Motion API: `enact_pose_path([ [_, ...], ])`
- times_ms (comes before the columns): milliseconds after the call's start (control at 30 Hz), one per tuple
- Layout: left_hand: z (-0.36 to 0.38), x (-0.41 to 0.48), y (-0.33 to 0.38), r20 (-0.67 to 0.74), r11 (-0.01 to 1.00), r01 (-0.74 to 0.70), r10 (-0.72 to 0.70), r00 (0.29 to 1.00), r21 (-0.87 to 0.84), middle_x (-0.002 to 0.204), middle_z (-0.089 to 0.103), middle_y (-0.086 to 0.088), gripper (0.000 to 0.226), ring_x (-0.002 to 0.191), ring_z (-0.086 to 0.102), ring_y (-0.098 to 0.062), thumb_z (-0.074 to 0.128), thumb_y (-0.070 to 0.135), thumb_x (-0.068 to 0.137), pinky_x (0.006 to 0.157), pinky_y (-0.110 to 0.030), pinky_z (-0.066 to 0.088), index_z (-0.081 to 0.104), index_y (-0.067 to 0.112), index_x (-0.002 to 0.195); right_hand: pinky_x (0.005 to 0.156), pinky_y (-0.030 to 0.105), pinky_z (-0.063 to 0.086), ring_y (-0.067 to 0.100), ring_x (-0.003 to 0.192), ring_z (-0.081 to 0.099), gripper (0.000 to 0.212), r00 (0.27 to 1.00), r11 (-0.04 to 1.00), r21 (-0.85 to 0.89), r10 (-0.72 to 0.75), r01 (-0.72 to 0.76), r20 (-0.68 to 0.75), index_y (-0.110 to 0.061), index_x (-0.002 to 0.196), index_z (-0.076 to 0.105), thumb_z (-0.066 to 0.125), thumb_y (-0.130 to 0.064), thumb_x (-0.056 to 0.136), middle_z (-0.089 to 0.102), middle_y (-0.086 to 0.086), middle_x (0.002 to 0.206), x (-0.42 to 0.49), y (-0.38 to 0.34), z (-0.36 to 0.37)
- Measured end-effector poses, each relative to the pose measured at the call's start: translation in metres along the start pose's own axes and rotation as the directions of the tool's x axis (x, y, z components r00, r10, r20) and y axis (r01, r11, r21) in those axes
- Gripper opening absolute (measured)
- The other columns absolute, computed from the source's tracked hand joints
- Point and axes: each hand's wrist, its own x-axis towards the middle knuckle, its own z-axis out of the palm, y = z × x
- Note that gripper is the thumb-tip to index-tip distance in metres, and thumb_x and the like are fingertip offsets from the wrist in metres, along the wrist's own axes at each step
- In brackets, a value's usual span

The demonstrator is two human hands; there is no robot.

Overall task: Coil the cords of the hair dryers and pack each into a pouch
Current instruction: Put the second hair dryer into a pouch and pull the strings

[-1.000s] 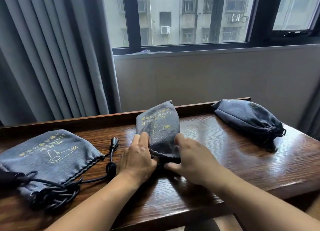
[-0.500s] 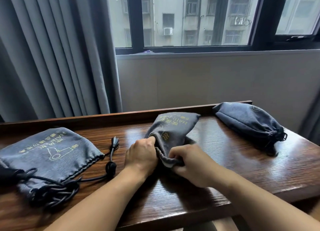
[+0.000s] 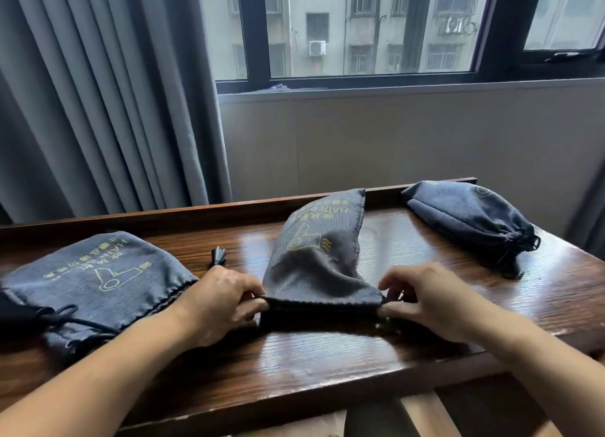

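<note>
At frame centre, both hands, left (image 3: 220,300) and right (image 3: 425,300), pinch the middle pouch (image 3: 319,256) mouth taut; right pouch (image 3: 471,220) appears cinched, left pouch (image 3: 98,279) cord (image 3: 70,318) loose, unpacked.

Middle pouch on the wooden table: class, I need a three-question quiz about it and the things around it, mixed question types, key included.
1. True or false: both hands hold the middle pouch at its opening.
2. How many pouches lie on the table?
3. Which pouch is drawn shut: A left, B middle, C right?

Key:
1. True: left hand and right hand pinch the opening's two ends.
2. Three.
3. C, the right pouch; a plug lies beside the left pouch.
</note>
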Motion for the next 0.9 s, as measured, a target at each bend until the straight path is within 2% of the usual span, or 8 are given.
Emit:
enact_pose_path([
  [133,-0.019,-0.009,-0.008,-0.026,0.999,0.030,-0.029,0.999,0.017,0.068,0.071,0.016,0.003,0.071,0.063,0.004,0.080,0.026,0.086,0.066,-0.005,0.041,0.080,0.024,0.085,0.064,0.021,0.050,0.003,0.067,0.066,0.011,1.000,0.999,0.047,0.018,-0.018,0.003,-0.034,0.077,0.076,0.085,-0.040,0.076,0.072,-0.020,0.069,-0.006,0.004,-0.016],
  [233,-0.030,-0.016,-0.017,-0.017,0.997,0.066,-0.066,0.998,0.025,0.068,0.069,0.018,0.006,0.065,0.060,0.007,0.082,0.027,0.084,0.066,-0.003,0.040,0.079,0.025,0.080,0.059,0.019,0.045,0.001,0.060,0.064,0.013,0.999,0.987,0.153,0.044,-0.045,0.010,-0.034,0.071,0.077,0.082,-0.031,0.083,0.072,-0.014,0.066,-0.010,0.010,-0.022],
  [400,-0.036,-0.028,-0.016,0.017,0.990,0.138,-0.138,0.990,0.020,0.073,0.066,0.016,0.010,0.077,0.062,0.000,0.073,0.026,0.091,0.066,-0.008,0.042,0.071,0.025,0.081,0.061,0.034,0.048,0.010,0.056,0.056,0.011,0.994,0.967,0.245,0.087,-0.070,-0.061,-0.033,0.082,0.077,0.074,-0.027,0.090,0.070,-0.005,0.063,-0.012,0.015,-0.015],
  [500,-0.025,-0.028,0.000,0.013,0.991,0.132,-0.132,0.991,0.008,0.076,0.066,0.012,0.018,0.072,0.059,-0.004,0.070,0.042,0.086,0.069,-0.020,0.046,0.068,0.026,0.079,0.066,0.033,0.051,0.013,0.060,0.062,0.011,0.995,0.980,0.191,0.067,-0.052,-0.071,-0.033,0.083,0.077,0.074,-0.025,0.090,0.071,-0.008,0.065,-0.012,0.008,-0.010],
  [600,-0.003,-0.022,0.021,0.000,0.979,0.171,-0.172,0.985,0.108,0.080,0.064,0.012,0.053,0.077,0.060,-0.007,0.056,0.080,0.074,0.075,-0.029,0.051,0.061,0.027,0.077,0.061,0.024,0.046,0.006,0.063,0.060,0.006,0.996,0.991,0.120,0.063,-0.054,-0.068,-0.036,0.084,0.073,0.075,-0.034,0.089,0.067,-0.018,0.066,-0.010,0.003,-0.007],
  [667,0.012,-0.015,0.034,-0.025,0.948,0.254,-0.254,0.967,0.193,0.086,0.065,0.008,0.061,0.084,0.061,-0.016,0.049,0.088,0.072,0.079,-0.035,0.053,0.053,0.027,0.078,0.059,0.018,0.041,0.002,0.065,0.058,0.005,0.997,0.996,0.070,0.064,-0.060,-0.052,-0.038,0.083,0.072,0.076,-0.040,0.086,0.064,-0.024,0.065,-0.010,0.000,-0.006],
  [800,0.027,0.003,0.050,-0.131,0.937,0.345,-0.335,0.933,0.057,0.096,0.070,-0.009,0.022,0.092,0.066,-0.034,0.061,0.044,0.088,0.081,-0.041,0.055,0.056,0.023,0.093,0.054,0.018,0.037,0.001,0.055,0.053,0.011,0.998,0.995,0.078,0.056,-0.054,-0.022,-0.036,0.077,0.076,0.075,-0.041,0.087,0.057,-0.024,0.052,-0.011,-0.002,-0.002],
  [900,0.021,0.013,0.041,-0.192,0.922,0.356,-0.381,0.904,-0.153,0.093,0.071,-0.006,0.007,0.091,0.065,-0.028,0.061,0.016,0.087,0.084,-0.035,0.053,0.062,0.022,0.092,0.057,0.030,0.039,0.005,0.055,0.050,0.011,0.999,0.980,0.195,0.042,-0.034,-0.033,-0.038,0.086,0.077,0.069,-0.042,0.092,0.061,-0.012,0.057,-0.011,0.004,0.000],
])
